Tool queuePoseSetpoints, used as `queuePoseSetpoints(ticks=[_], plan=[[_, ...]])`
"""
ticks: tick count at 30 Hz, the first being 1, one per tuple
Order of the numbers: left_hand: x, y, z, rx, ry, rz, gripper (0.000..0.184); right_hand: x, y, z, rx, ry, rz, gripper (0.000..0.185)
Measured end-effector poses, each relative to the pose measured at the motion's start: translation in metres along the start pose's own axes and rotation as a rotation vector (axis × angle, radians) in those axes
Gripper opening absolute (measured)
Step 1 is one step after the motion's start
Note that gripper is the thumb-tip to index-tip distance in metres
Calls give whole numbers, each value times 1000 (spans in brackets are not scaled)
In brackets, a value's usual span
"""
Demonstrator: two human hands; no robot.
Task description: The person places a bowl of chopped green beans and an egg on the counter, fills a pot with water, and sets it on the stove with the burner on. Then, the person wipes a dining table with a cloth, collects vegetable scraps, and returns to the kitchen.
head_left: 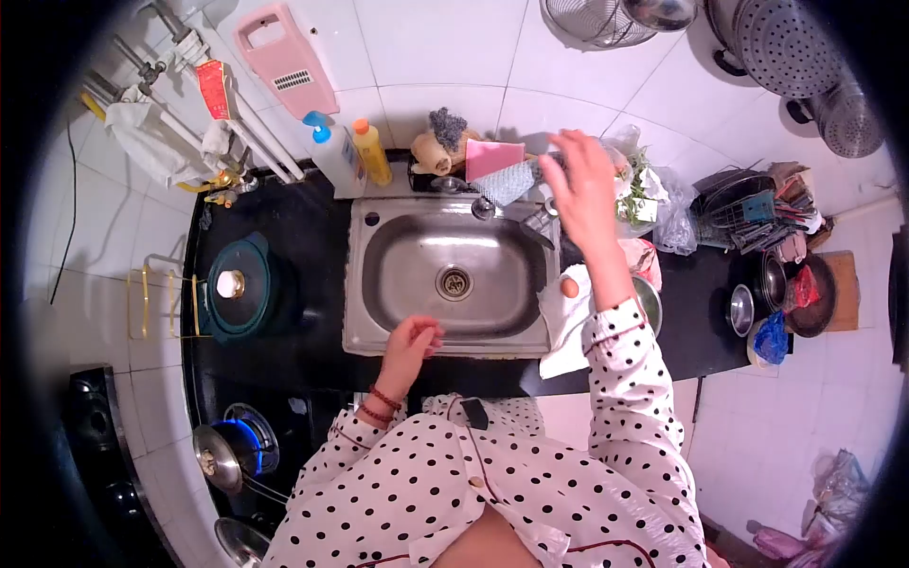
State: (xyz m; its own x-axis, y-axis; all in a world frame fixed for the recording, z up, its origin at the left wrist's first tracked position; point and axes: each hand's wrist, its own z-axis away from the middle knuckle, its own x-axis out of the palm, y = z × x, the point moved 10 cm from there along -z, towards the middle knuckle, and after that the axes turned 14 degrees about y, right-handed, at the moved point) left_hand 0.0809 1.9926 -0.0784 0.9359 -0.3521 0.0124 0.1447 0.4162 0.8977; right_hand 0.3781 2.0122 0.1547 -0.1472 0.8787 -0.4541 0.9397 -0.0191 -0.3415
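My right hand (584, 194) reaches over the back right corner of the sink (352, 284), thumb apart from the fingers, with nothing visible in it. Close to its thumb are a grey-blue cloth (508, 182), a pink cloth (494, 157) and the faucet (538, 222). My left hand (414, 346) hovers at the sink's front edge, its fingers loosely bent and holding nothing I can see. Below my right wrist, a brown egg-like thing (569, 287) rests on a white cloth (565, 331).
Left of the sink stands a dark green lidded pot (248, 289). A small pan (218, 457) sits by a lit blue burner (254, 445). Behind the sink are a pump bottle (333, 161) and a yellow bottle (372, 154). Greens (636, 194) and metal bowls (741, 310) are at right.
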Motion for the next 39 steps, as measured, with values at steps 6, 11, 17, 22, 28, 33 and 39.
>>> queuePoseSetpoints(ticks=[6,11,17,22,28,33,39], plan=[[7,-15,3,-73,40,-55,18,38,45,-11,57,-94,185,30],[82,-4,-1,-57,-5,-79,16,24,97,-21,97,1,219,31],[123,6,1,-9,-84,-171,14,-11,113,-24,56,162,-41,34],[131,0,-2,16,-136,-224,13,-90,129,19,311,283,-119,20],[138,0,-3,75,-181,-245,13,-89,142,238,828,-82,-199,10],[134,-1,-8,134,-194,-298,14,-127,123,371,1123,-264,-143,10],[124,-11,-8,90,-173,-298,16,-121,120,398,1271,-265,-202,8]])
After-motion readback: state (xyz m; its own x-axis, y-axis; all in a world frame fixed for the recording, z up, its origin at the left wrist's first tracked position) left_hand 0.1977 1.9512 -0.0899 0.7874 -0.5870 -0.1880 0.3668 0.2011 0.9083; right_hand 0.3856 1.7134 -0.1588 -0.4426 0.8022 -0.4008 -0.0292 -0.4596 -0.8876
